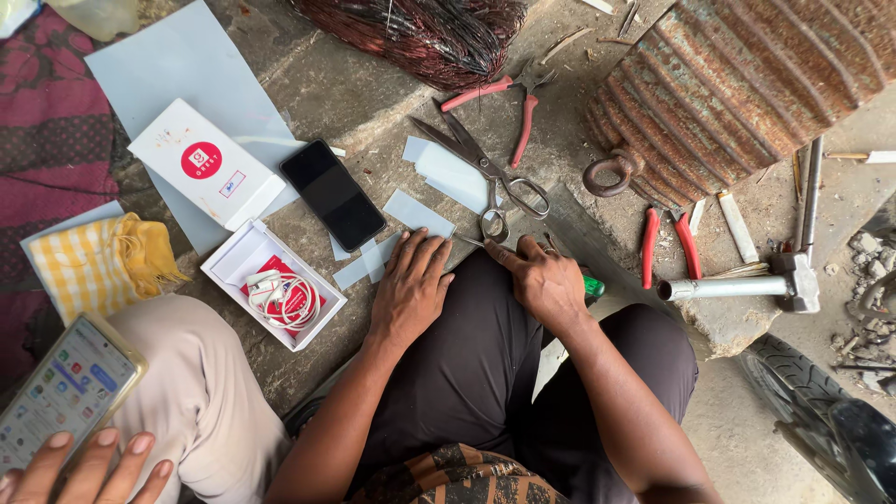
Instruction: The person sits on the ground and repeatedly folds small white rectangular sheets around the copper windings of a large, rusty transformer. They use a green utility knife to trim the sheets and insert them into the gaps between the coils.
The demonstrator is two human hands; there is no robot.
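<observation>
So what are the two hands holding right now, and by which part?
The right hand grips a green-handled tool by its handle, with the thin metal tip poking out past the fingers. The left hand holds nothing; it rests flat on the pale strips.

black phone [333, 194], white box [205, 164], red-handled pliers [509, 98], hammer [747, 283]

A white box lid [206, 176] with a red round label [201, 160] lies far left, a dark-screened phone [332, 194] beside it. Nearer sits the open white box [273, 296]. A lit phone [63, 393] shows near left.
</observation>
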